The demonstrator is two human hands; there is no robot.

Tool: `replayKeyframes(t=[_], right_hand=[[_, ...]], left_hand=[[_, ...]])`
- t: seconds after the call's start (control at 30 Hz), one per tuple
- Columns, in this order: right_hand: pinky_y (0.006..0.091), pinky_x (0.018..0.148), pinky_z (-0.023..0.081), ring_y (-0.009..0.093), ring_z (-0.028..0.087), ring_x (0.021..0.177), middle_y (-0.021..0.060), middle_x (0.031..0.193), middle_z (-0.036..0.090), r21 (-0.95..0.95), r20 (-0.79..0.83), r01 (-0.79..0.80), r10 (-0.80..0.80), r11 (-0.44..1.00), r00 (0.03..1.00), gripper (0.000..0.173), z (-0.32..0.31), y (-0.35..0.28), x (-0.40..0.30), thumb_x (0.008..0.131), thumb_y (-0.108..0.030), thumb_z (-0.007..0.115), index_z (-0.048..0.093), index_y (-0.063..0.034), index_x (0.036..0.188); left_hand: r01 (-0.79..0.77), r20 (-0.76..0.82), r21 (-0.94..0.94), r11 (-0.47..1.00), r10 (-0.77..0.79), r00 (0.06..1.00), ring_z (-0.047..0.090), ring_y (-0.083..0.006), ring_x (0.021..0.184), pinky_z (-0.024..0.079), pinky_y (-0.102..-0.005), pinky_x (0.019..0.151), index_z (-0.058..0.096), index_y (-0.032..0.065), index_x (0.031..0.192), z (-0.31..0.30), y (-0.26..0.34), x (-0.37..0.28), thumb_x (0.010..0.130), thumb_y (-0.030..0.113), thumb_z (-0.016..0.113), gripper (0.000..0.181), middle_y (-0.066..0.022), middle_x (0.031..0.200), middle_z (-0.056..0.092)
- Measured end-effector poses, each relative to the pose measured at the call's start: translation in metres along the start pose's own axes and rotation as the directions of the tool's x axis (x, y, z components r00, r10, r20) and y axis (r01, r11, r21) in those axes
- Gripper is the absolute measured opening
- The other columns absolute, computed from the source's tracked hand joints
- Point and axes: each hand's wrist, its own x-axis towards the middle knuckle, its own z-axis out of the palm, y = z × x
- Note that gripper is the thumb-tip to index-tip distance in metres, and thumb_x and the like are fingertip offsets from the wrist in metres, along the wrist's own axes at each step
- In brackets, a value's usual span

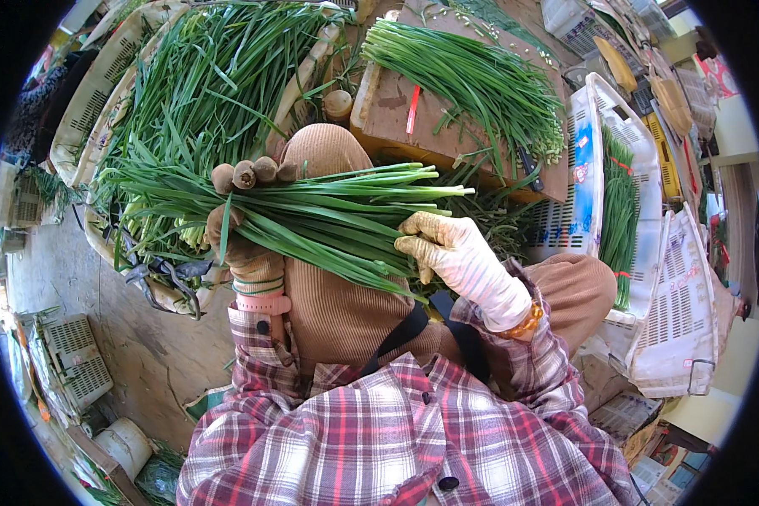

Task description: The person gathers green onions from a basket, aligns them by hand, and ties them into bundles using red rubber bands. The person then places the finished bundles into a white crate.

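A loose bunch of long green garlic chives (329,218) lies across my lap, pale cut ends to the right. My left hand (237,215), in a glove with brown fingers, is closed around its leafy middle-left part. My right hand (458,256), in a whitish glove with yellowed fingertips, is at the bunch's right edge. Its fingers are bent against the stalks; whether they pinch any is unclear. Ahead to the right, a neat pile of chives (468,85) rests on a brown board (392,107), beside a red strip (412,111) and a dark-handled knife (530,167).
At left stands a large pale plastic crate (303,79) heaped with loose chives. A white crate (648,190) at right holds chives tied with red bands. Another white crate (673,316) leans near it. A small round container (338,104) stands beyond my knee.
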Motion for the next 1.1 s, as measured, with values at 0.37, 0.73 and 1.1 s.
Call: replayKeyframes(t=[0.37, 0.73, 1.1], right_hand=[[0.0219, 0.045, 0.041, 0.01, 0.056, 0.049, 0.0034, 0.061, 0.06, -0.176, -0.281, -0.089, 0.036, 0.98, 0.959, 0.025, -0.061, 0.031, -0.026, 0.098, -0.03, 0.06, 0.063, -0.0057, 0.097], [0.0355, 0.055, 0.045, 0.025, 0.056, 0.052, 0.0066, 0.062, 0.06, -0.854, 0.043, 0.313, -0.543, 0.416, 0.839, 0.02, -0.031, 0.006, -0.024, 0.085, -0.027, 0.073, 0.069, -0.0127, 0.099], [0.0445, 0.057, 0.05, 0.034, 0.066, 0.065, 0.0123, 0.065, 0.063, -0.847, -0.225, -0.077, -0.224, 0.525, 0.948, 0.017, -0.089, 0.06, -0.039, 0.089, -0.028, 0.066, 0.061, -0.0126, 0.086]], left_hand=[[-0.004, 0.029, -0.041, 0.999, 0.005, 1.0, 0.058, -0.028, 0.109, 0.04, -0.0511, 0.107, 0.057, 0.0081, 0.099, -0.008, 0.008, -0.004, 0.081, 0.01, 0.064, 0.019, -0.0051, 0.103, 0.063], [0.016, -0.035, -0.004, 1.0, -0.016, 0.999, 0.06, -0.0266, 0.108, 0.041, -0.0489, 0.106, 0.058, 0.0079, 0.095, -0.009, 0.011, -0.002, 0.081, 0.009, 0.068, 0.017, -0.0041, 0.1, 0.065], [-0.035, -0.073, 0.054, 0.998, 0.039, 0.997, 0.06, -0.029, 0.103, 0.043, -0.0469, 0.104, 0.059, 0.0059, 0.096, -0.013, 0.015, -0.005, 0.077, 0.014, 0.064, 0.021, -0.0094, 0.101, 0.065]])
